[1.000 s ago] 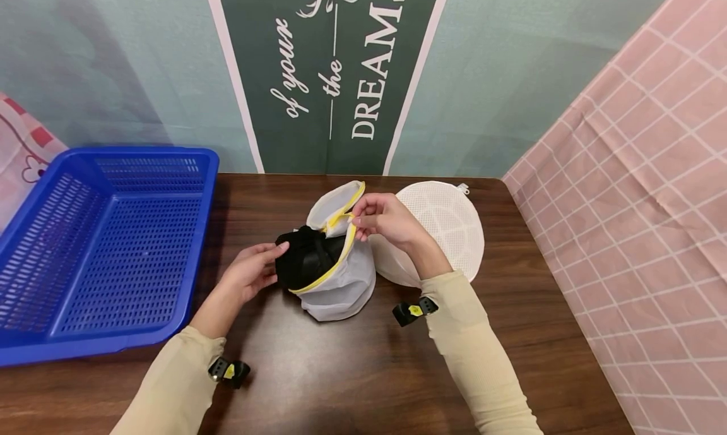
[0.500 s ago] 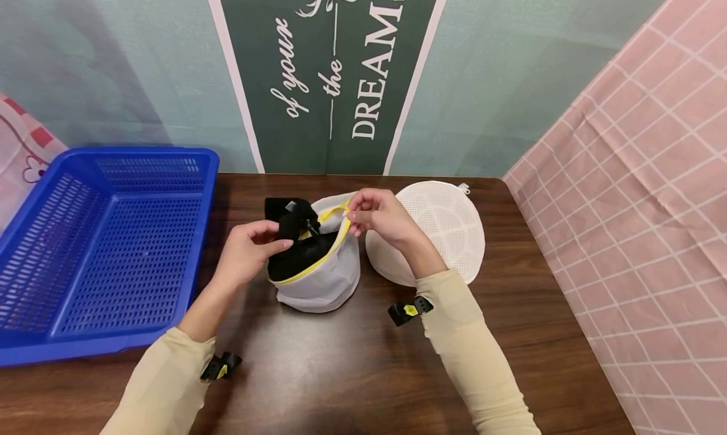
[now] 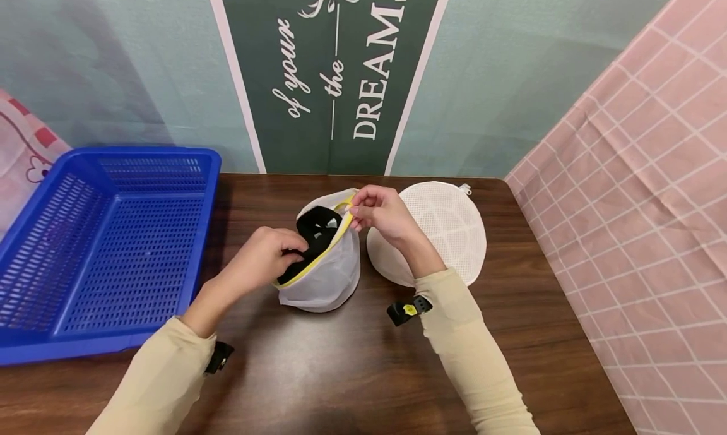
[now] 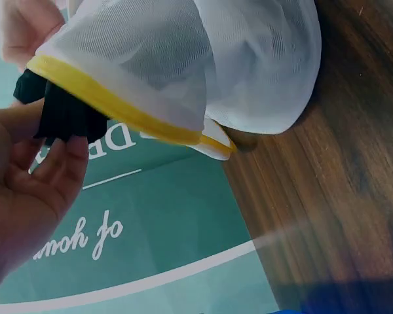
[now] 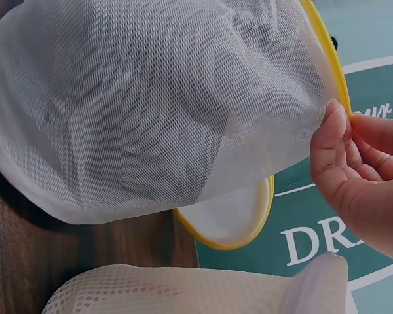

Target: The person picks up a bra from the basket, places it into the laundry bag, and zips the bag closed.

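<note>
A white mesh laundry bag (image 3: 328,286) with a yellow zip edge stands at mid-table, its mouth tipped to the left. Inside the mouth sits a soft black garment (image 3: 318,223), folded, with small white tags showing. My left hand (image 3: 267,258) reaches in at the bag's left side and, in the left wrist view, pinches the black cloth (image 4: 69,114) between thumb and fingers. On the opposite side, my right hand (image 3: 383,217) pinches the yellow zip edge (image 5: 334,62) between thumb and forefinger, keeping that side of the mouth raised. The bag hides the garment's lower part.
A blue plastic basket (image 3: 195,264) with slotted walls stands on the left of the brown wooden table (image 3: 341,372). Right of the bag lies a second, cream mesh bag (image 3: 449,233) with its zip pull at the back. A pink checked cloth (image 3: 642,189) borders the right side.
My left hand has moved from the garment's outer left side over the mouth, pushing the black garment deeper into the bag. The bag has shifted slightly left and stands more upright; my right hand keeps its pinch.
</note>
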The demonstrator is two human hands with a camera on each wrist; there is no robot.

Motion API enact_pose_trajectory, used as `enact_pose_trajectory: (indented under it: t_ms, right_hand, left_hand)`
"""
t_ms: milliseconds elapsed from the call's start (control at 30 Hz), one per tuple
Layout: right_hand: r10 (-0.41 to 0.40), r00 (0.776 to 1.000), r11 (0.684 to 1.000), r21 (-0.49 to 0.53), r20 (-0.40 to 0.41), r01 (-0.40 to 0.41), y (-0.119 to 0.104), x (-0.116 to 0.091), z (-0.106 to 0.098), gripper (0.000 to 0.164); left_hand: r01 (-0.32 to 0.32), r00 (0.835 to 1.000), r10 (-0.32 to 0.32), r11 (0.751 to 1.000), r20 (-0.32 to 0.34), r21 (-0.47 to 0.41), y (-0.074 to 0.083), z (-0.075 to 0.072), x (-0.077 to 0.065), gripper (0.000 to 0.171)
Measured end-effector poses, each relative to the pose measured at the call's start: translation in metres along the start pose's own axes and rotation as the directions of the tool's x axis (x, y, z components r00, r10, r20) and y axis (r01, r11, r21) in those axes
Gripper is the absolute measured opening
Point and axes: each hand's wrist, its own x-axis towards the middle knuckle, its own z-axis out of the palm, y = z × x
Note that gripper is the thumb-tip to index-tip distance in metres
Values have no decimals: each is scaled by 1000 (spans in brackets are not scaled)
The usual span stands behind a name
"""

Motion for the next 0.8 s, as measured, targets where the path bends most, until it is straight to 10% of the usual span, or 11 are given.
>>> enact_pose_trajectory:
  t_ms: [300,500,633,800]
  right_hand:
    - [-16,1000,1000,10,-4,16,-4,-1,-4,6]
    - [0,1000,1000,8,-18,0,-4,-3,-8,7]
    - [-7,1000,1000,12,-21,7,-4,-3,-10,6]
    - [-8,1000,1000,17,-10,8,-3,-3,-9,6]
  left_hand:
    - [-124,975,116,992,187,33,2,9,14,23]
    - [8,991,14,986,129,-165,0,11,11,6]
    - [159,986,-130,915,103,-370,-1,9,6,11]
    - [337,941,-297,786,162,-519,0,11,4,18]
